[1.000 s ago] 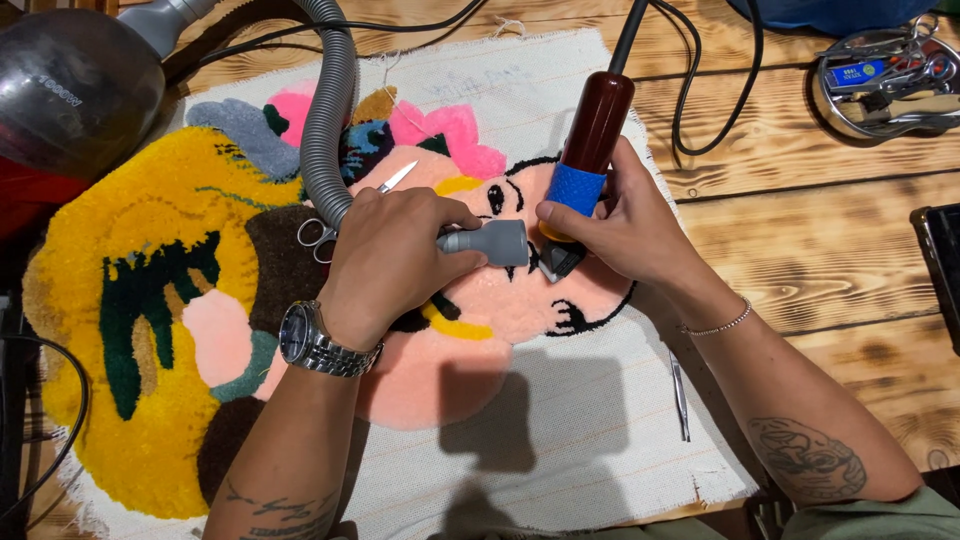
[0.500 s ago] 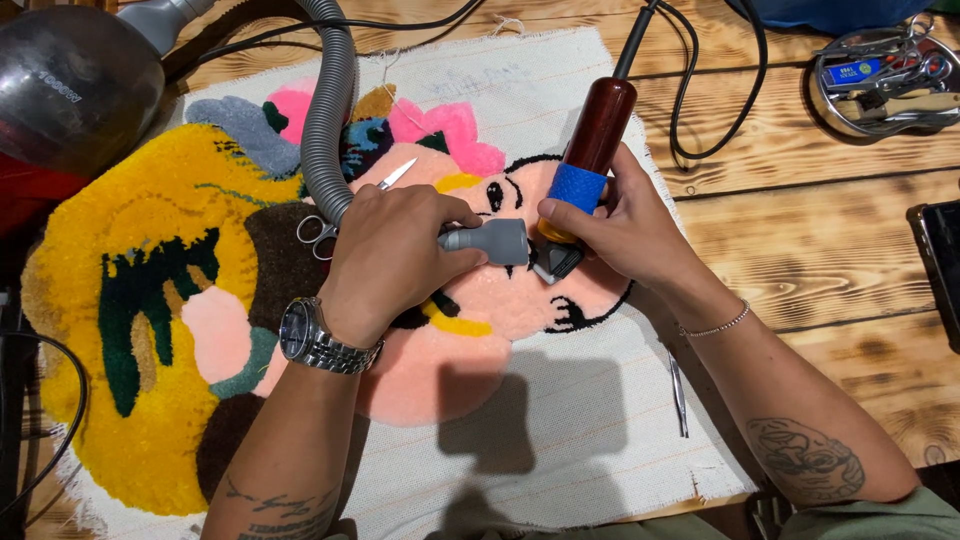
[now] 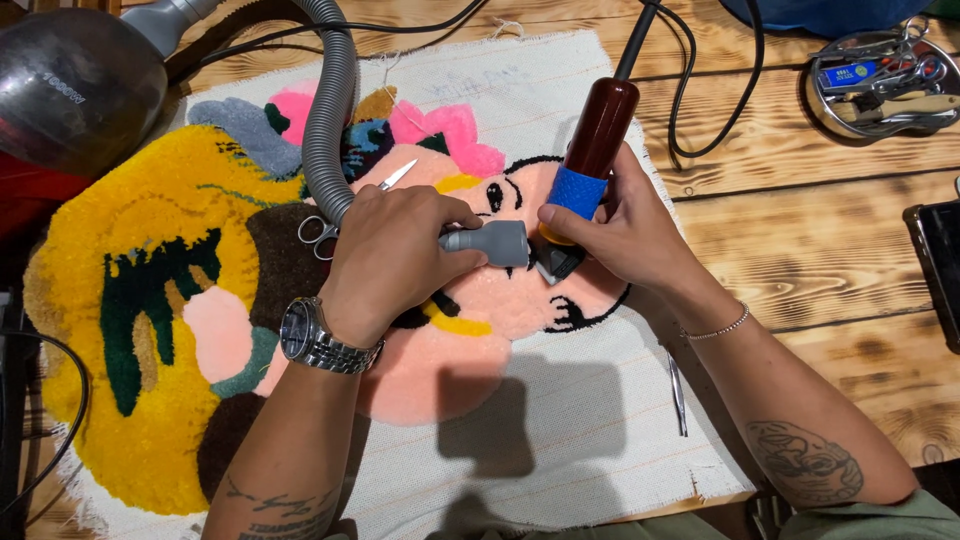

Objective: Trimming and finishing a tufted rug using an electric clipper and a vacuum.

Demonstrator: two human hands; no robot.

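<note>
trimmer tilted slightly since, on fluffy multicoloured rug

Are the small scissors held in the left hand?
No, the scissors lie on the rug beside the grey hose, while the left hand holds the grey nozzle.

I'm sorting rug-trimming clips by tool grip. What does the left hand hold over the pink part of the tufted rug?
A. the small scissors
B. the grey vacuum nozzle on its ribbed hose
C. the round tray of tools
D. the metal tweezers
B: the left hand grips the grey vacuum nozzle, while the small scissors lie untouched on the tufted rug.
</note>
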